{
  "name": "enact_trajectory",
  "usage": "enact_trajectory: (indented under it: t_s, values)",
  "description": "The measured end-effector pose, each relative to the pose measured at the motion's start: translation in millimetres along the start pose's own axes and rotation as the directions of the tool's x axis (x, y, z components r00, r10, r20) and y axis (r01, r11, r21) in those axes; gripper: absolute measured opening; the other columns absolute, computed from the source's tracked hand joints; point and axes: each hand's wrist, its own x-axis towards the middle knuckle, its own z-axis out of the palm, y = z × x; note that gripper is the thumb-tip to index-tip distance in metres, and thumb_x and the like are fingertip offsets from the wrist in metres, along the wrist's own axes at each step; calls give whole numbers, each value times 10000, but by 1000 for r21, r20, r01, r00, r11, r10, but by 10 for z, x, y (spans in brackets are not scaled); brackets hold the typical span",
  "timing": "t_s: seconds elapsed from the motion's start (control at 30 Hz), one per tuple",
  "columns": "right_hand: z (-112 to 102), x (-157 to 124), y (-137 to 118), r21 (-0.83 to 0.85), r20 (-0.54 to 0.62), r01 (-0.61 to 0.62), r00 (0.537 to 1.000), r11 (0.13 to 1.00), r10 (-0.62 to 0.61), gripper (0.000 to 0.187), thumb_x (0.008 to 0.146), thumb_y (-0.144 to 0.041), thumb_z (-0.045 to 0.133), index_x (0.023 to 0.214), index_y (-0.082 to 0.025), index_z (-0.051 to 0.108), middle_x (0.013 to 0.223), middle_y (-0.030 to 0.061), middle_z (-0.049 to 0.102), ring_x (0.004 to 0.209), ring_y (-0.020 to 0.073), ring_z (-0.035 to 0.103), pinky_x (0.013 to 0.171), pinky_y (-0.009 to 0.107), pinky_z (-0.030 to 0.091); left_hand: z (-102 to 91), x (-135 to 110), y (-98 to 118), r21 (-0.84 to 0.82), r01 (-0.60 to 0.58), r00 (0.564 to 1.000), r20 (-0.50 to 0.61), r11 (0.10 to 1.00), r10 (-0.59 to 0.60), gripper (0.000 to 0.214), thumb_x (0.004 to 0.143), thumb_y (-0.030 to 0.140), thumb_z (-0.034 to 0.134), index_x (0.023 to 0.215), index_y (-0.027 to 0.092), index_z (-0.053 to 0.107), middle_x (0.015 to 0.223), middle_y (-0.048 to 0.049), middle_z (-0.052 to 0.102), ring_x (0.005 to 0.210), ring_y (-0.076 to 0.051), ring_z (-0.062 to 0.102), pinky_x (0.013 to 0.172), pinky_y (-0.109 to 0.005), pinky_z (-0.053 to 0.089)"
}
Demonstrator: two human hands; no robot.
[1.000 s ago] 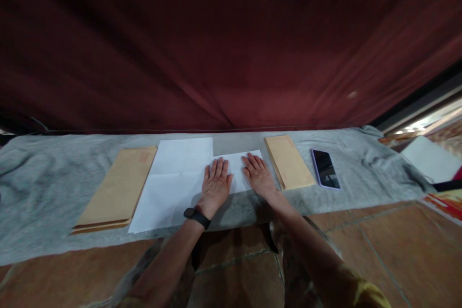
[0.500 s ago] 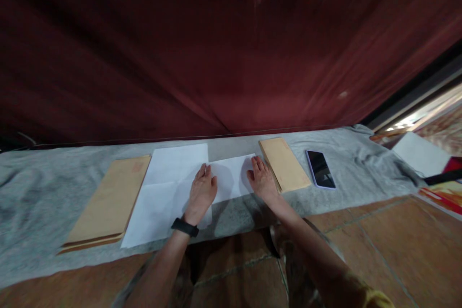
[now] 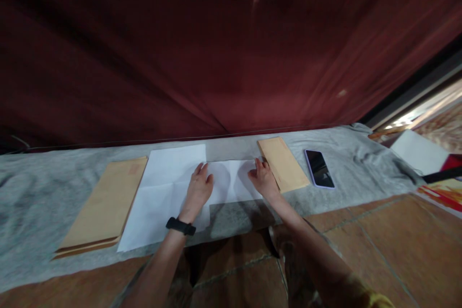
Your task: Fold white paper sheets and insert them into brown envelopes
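White paper (image 3: 234, 182), folded, lies on grey cloth (image 3: 368, 168) between the left hand (image 3: 198, 187) and right hand (image 3: 264, 181) — fingers bent at its ends, whether pinching I cannot tell; its left end adjoins or overlaps the larger sheet (image 3: 153, 204), so a sideways drag could shift both; the right hand, close against the brown envelopes (image 3: 287, 166), might knock them askew.

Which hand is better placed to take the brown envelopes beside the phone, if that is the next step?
Probably the right hand: it is at the right end of the narrow paper, close beside those envelopes. The left hand is at the paper's left end, farther away.
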Motion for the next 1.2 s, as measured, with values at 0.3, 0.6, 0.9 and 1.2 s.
enact_trajectory:
  t_s: [0.3, 0.6, 0.9, 1.2]
  values:
    - [-24, -46, -46, -76, 29, -7, 1000, 997, 9, 252, 882, -249, 587, 1111, -144, 600, 1038, 137, 654, 1007, 264, 605, 931, 345, 459, -2, -111, 240, 224, -119, 991, 87, 967, 101, 505, 923, 218, 496, 1418, 119, 525, 1565, -206, 425, 1380, -366, 485, 1099, -550, 458]
    - [4, -44, -5, 1, 4, 89, 996, 996, -89, 530, 852, -307, 684, 1349, -180, 549, 1338, 164, 575, 1161, 295, 552, 982, 403, 448, 124, 11, 421, 121, -360, 920, 210, 925, 331, 551, 964, 160, 362, 1512, 152, 423, 1503, -146, 532, 1469, -266, 390, 1186, -502, 352]
    - [-92, 32, -129, -12, 79, 161, 984, 987, -160, 404, 941, -360, 593, 1325, -232, 601, 1326, 125, 614, 1218, 306, 525, 996, 427, 440, 121, -8, 480, 77, -403, 900, 211, 912, 381, 581, 897, 24, 341, 1459, 91, 471, 1419, -188, 584, 1339, -246, 537, 1146, -426, 411]
    - [-237, 50, -278, 22, 217, 94, 971, 995, -97, 264, 918, -436, 641, 1060, -230, 727, 1104, 77, 742, 1113, 276, 622, 956, 394, 441, 19, -22, 341, -25, -306, 928, 217, 952, 304, 617, 902, 35, 355, 1509, 130, 410, 1412, -164, 602, 1285, -236, 589, 1083, -401, 489]
